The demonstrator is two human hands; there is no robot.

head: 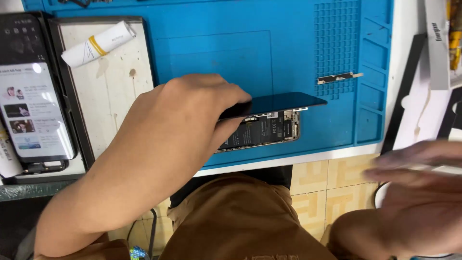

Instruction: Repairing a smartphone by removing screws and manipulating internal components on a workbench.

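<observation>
On the blue silicone mat [269, 43] near the front edge of the worktop [308, 158] lay an opened phone body [262, 131], guts showing: a dark battery with a pale label patch on it, plus little boards at the right end. The left hand [178, 120] had its fingers [231, 98] clamped on the left end of the dark screen panel [284, 102], which was lifted up off the body like a lid, right end hanging free above it.

The right hand [418, 178] was way off to the right, below the worktop edge and pretty blurred, fingers stretched out flat and close together, holding nothing that I could see.

Other stuff around: a small metal bracket strip [339, 77] sat on the mat's ribbed grid part, well apart from the phone. At far left a second phone [29, 101] lay with its screen lit, showing rows of small pictures. Just beside it was a scuffed white board in a dark frame [113, 91], with a rolled white paper tube [98, 43] with a yellow band on top. At top right, a long white package [437, 43] with dark lettering lay edge-on, something yellow beside it.
</observation>
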